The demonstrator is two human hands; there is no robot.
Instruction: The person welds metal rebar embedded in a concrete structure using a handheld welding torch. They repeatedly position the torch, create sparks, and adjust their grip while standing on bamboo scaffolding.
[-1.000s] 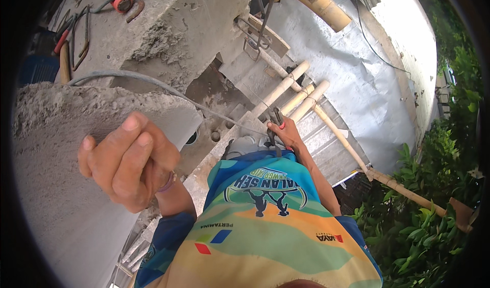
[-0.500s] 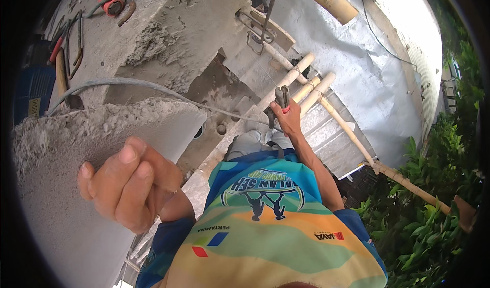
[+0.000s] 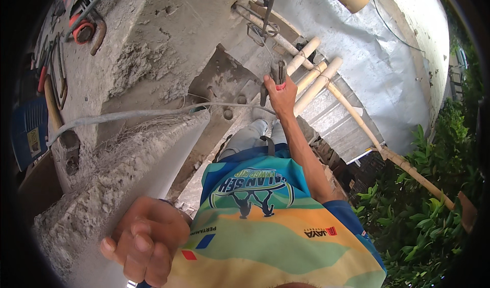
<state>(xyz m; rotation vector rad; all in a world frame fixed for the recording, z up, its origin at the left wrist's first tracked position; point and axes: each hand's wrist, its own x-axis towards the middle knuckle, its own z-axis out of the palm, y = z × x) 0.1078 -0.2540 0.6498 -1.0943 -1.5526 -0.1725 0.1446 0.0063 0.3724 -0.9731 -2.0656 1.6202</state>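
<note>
My right hand (image 3: 282, 95) is closed around dark metal pincers (image 3: 278, 72) with a touch of red on the handle. Their jaws point away from me, near the bamboo poles (image 3: 319, 84). A thin wire (image 3: 267, 49) appears to run from the jaws' side up toward bent metal rods (image 3: 264, 29). At lower left, my left hand (image 3: 148, 237) is raised in front of a rough-edged concrete wall (image 3: 117, 181), its fingers curled together. Whether anything thin sits in those fingers is hidden.
A grey cable (image 3: 117, 115) crosses from the wall toward my legs. On the concrete ledge (image 3: 178, 22) at upper left lie a red-and-grey power tool (image 3: 83, 30), a hammer (image 3: 53, 102) and other hand tools. Metal sheeting (image 3: 357, 43) and leafy plants (image 3: 418, 186) are on the right.
My left hand has come down and toward my body, fingers still curled. My right hand with the pincers has moved slightly up and left in view. The view has shifted a little.
</note>
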